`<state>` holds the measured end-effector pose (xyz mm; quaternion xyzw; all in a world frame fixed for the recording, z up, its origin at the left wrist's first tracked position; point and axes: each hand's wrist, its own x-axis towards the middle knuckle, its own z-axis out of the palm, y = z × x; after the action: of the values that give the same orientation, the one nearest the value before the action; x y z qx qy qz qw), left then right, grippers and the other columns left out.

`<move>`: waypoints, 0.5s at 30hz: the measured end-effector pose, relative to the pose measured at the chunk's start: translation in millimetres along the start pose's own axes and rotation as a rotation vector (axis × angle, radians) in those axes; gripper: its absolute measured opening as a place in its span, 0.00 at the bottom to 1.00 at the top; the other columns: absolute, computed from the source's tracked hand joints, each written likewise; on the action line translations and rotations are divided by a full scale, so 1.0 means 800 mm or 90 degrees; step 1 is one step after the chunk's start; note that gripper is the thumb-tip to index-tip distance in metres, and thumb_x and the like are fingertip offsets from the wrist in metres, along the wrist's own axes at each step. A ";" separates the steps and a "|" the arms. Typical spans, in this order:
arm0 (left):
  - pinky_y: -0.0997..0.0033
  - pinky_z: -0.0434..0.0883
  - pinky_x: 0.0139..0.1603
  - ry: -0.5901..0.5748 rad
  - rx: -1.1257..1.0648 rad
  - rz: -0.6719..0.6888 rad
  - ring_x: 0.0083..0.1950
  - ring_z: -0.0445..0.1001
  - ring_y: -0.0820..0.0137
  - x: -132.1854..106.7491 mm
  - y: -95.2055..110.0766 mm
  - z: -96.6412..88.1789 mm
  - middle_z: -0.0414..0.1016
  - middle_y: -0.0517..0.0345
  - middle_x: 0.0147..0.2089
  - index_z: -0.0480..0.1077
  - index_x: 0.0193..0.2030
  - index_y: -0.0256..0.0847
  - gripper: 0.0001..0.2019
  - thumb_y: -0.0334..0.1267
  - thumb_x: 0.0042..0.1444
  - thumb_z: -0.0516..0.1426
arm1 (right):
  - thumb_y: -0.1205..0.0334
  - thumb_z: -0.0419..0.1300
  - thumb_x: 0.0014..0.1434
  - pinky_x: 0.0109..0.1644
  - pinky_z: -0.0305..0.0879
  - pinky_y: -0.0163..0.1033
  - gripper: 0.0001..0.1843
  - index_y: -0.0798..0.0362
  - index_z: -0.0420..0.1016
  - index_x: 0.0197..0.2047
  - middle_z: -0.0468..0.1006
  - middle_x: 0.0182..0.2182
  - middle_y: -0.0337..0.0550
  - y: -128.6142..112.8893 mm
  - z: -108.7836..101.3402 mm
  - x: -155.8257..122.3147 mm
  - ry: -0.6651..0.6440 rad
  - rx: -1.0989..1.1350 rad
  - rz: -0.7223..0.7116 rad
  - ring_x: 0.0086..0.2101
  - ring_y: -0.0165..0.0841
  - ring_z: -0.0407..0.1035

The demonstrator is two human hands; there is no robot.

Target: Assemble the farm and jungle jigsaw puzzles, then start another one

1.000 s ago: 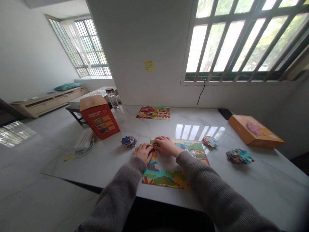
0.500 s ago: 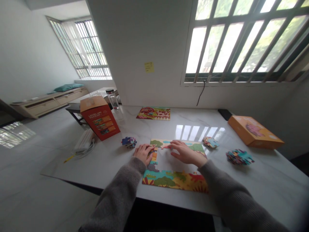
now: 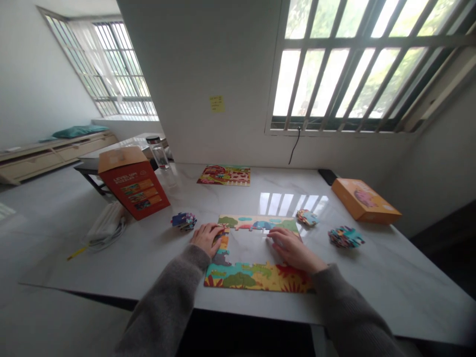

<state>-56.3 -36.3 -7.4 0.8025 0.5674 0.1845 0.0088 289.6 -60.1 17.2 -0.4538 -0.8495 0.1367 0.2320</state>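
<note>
Puzzle (image 3: 256,278) lies flat on the table (image 3: 148,270) between our hands, its border framing a patch of tabletop. Our left hand (image 3: 207,239) rests on its left edge, fingers bent, thumb apart. Our right hand (image 3: 292,249) covers part of its right side, fingers loosely spread leftward; we cannot tell whether those fingertips touch the table.

You are wearing plain brownish grey.
Your left sleeve (image 3: 165,292) and right sleeve (image 3: 351,310) are matching, both looking long, soft and fairly snug.
</note>
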 end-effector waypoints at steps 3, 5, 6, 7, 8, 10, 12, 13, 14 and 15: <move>0.57 0.65 0.57 0.005 -0.004 0.002 0.57 0.67 0.58 0.000 -0.001 0.001 0.71 0.53 0.58 0.71 0.58 0.48 0.19 0.37 0.60 0.55 | 0.64 0.55 0.66 0.61 0.65 0.50 0.15 0.47 0.75 0.54 0.75 0.55 0.48 -0.002 0.000 -0.001 0.006 -0.011 0.012 0.56 0.41 0.69; 0.57 0.65 0.57 0.009 -0.007 0.003 0.58 0.67 0.57 0.000 -0.001 0.001 0.72 0.52 0.58 0.72 0.58 0.48 0.18 0.38 0.60 0.55 | 0.65 0.56 0.65 0.61 0.65 0.49 0.15 0.47 0.75 0.54 0.75 0.55 0.48 -0.002 0.000 -0.001 0.013 -0.011 0.009 0.56 0.41 0.69; 0.56 0.66 0.57 0.011 -0.008 0.005 0.58 0.67 0.57 -0.001 -0.001 0.001 0.71 0.52 0.58 0.72 0.57 0.48 0.18 0.38 0.60 0.55 | 0.65 0.56 0.65 0.61 0.65 0.48 0.15 0.47 0.75 0.54 0.75 0.55 0.48 -0.003 0.000 -0.001 0.019 -0.010 0.007 0.55 0.40 0.69; 0.56 0.66 0.56 0.014 -0.009 0.007 0.58 0.67 0.57 -0.001 -0.001 0.001 0.71 0.52 0.58 0.72 0.57 0.48 0.18 0.38 0.60 0.55 | 0.65 0.56 0.65 0.61 0.65 0.48 0.15 0.47 0.75 0.54 0.76 0.54 0.48 -0.004 0.001 -0.002 0.025 -0.009 0.005 0.55 0.40 0.69; 0.56 0.66 0.56 0.016 -0.010 0.011 0.58 0.67 0.56 -0.001 -0.001 0.001 0.71 0.51 0.58 0.72 0.57 0.48 0.18 0.38 0.60 0.55 | 0.66 0.56 0.65 0.61 0.65 0.47 0.15 0.47 0.74 0.54 0.76 0.54 0.48 -0.005 0.003 -0.002 0.029 -0.009 0.002 0.55 0.40 0.69; 0.56 0.66 0.56 0.026 -0.015 0.019 0.58 0.68 0.57 -0.002 -0.001 0.002 0.70 0.51 0.58 0.72 0.56 0.48 0.17 0.37 0.60 0.55 | 0.66 0.56 0.65 0.61 0.64 0.46 0.16 0.47 0.74 0.54 0.76 0.54 0.47 -0.006 0.006 -0.003 0.031 -0.011 -0.002 0.55 0.39 0.69; 0.57 0.67 0.57 0.039 -0.026 0.029 0.58 0.68 0.57 -0.002 -0.003 0.003 0.70 0.52 0.58 0.72 0.55 0.48 0.17 0.37 0.60 0.56 | 0.67 0.55 0.65 0.60 0.64 0.45 0.16 0.47 0.74 0.54 0.76 0.54 0.47 -0.005 0.006 -0.002 0.040 -0.034 0.002 0.54 0.38 0.69; 0.57 0.67 0.57 0.045 -0.034 0.038 0.57 0.68 0.57 -0.002 -0.003 0.004 0.70 0.52 0.58 0.72 0.55 0.47 0.17 0.37 0.60 0.56 | 0.67 0.55 0.66 0.60 0.62 0.46 0.15 0.48 0.74 0.54 0.77 0.53 0.46 -0.003 0.004 -0.001 0.053 -0.060 0.012 0.54 0.38 0.69; 0.56 0.67 0.58 0.051 -0.042 0.050 0.57 0.68 0.58 -0.002 -0.004 0.005 0.69 0.52 0.57 0.72 0.56 0.47 0.17 0.37 0.60 0.56 | 0.67 0.54 0.66 0.60 0.61 0.47 0.15 0.48 0.75 0.53 0.78 0.52 0.46 0.000 -0.001 0.000 0.074 -0.096 0.029 0.54 0.39 0.69; 0.56 0.67 0.58 0.059 -0.050 0.062 0.56 0.68 0.58 -0.002 -0.004 0.005 0.69 0.51 0.57 0.72 0.56 0.47 0.17 0.37 0.59 0.56 | 0.67 0.54 0.67 0.61 0.59 0.48 0.14 0.48 0.76 0.52 0.78 0.52 0.46 0.005 -0.009 0.002 0.099 -0.140 0.053 0.54 0.40 0.69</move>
<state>-58.4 -35.8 -12.3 0.8187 0.5198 0.2439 0.0050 295.2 -56.6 21.8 -0.5207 -0.8191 0.0165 0.2404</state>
